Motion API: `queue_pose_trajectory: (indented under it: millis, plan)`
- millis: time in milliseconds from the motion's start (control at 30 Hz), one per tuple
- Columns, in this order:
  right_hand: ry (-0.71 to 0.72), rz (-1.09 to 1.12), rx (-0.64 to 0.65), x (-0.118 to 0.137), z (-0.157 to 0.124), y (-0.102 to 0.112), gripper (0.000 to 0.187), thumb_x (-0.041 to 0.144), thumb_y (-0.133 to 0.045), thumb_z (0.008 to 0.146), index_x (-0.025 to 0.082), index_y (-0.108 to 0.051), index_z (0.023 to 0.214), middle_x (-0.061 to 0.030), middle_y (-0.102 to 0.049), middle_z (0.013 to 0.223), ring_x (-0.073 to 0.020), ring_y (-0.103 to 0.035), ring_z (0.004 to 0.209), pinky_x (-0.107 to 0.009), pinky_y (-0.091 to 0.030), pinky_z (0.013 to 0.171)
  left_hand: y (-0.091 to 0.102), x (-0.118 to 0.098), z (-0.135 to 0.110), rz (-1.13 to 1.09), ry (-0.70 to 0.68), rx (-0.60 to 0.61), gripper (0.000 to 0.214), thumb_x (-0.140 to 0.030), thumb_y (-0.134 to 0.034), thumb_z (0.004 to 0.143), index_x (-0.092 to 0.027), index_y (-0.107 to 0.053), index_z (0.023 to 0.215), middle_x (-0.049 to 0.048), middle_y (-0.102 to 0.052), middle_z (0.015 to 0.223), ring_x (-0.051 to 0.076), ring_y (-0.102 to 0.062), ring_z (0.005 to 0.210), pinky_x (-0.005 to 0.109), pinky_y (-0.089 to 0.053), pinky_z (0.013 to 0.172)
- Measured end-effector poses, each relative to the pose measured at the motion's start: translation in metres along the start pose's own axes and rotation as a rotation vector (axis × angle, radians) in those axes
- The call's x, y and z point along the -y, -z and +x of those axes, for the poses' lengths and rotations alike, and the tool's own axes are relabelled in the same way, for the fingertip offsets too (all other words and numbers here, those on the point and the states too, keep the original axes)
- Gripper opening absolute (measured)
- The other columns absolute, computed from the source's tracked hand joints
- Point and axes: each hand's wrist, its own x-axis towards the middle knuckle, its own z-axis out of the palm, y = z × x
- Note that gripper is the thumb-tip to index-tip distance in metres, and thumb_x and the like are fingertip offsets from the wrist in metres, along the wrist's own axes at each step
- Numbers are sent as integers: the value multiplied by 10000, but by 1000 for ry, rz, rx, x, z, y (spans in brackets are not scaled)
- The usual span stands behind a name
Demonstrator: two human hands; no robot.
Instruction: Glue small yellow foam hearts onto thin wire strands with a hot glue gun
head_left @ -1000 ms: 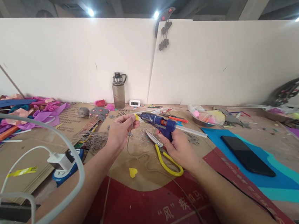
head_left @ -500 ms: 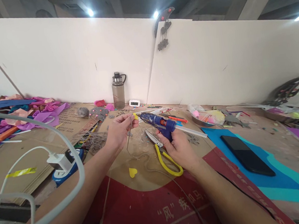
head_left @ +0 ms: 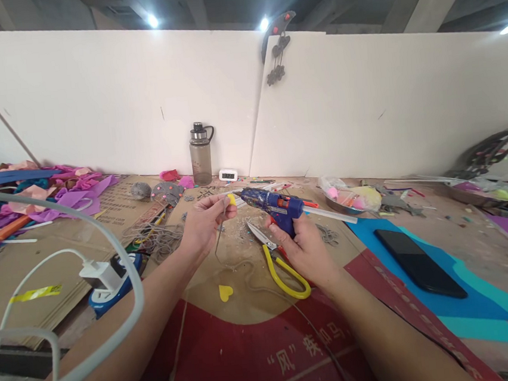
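Between the fingertips of my left hand (head_left: 205, 222) is a small yellow cutout (head_left: 231, 200), its shape partly hidden, with a thin grey cord (head_left: 219, 236) hanging down from the same pinch. My right hand (head_left: 307, 248) is wrapped round the handle of a blue hot glue gun (head_left: 268, 204). A clear glue stick (head_left: 330, 213) sticks out of its back end. The nozzle points left, close to the yellow cutout. Yellow-handled scissors (head_left: 284, 271) lie half open below the glue gun. A yellow heart (head_left: 226, 292) rests on the cardboard.
A blue power strip (head_left: 111, 294) with a white charger stands left, and a white cable (head_left: 133, 292) loops across the near left. Behind are a bottle (head_left: 201, 159) and a small clock (head_left: 228, 175). A black phone (head_left: 420, 263) lies on blue sheets at right.
My right hand has drawn the glue gun slightly to the right and up, so its nozzle is a little farther from the yellow cutout. My left hand stays nearly still.
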Motion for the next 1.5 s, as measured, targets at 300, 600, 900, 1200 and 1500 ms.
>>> queue_pose_trajectory:
  millis: [300, 600, 900, 1200, 1500]
  plan:
    - [13, -84, 13, -3, -2, -2, 301, 424, -463, 917, 187, -556, 1077, -144, -658, 1073, -285, -614, 997, -467, -477, 866, 0, 1, 1, -29, 13, -8, 219, -268, -824, 608, -113, -691, 687, 19, -663, 652, 87, -614, 590, 217, -516, 628]
    - [-17, -74, 35, -1, -1, -1, 328, 442, -444, 914, 178, -555, 1075, -148, -660, 1069, -286, -616, 986, -461, -467, 873, 4, 2, 3, -27, -7, -11, 222, -270, -822, 620, -114, -685, 699, 21, -668, 673, 91, -624, 603, 225, -529, 641]
    - [-266, 4, 63, -18, 12, -1, 220, 366, -509, 861, 219, -541, 1021, -71, -668, 1024, -235, -616, 935, -377, -466, 822, 5, 1, 4, -18, -23, -16, 224, -272, -826, 610, -122, -676, 683, 7, -659, 680, 88, -630, 619, 217, -528, 653]
    - [-448, -532, 243, -67, 21, 0, 166, 310, -521, 849, 156, -584, 849, -171, -668, 916, -271, -624, 924, -357, -459, 781, -1, 8, -5, 261, -166, 47, 195, -339, -731, 713, -161, -673, 767, 9, -663, 700, 127, -639, 649, 277, -532, 663]
    - [-289, 358, -48, 3, 17, -10, 246, 488, -481, 878, 243, -473, 903, -39, -630, 939, -198, -600, 918, -385, -475, 871, -1, -2, -12, 1060, -984, 48, 76, -150, -640, 746, -213, -680, 758, 47, -656, 895, 177, -603, 919, 331, -485, 859]
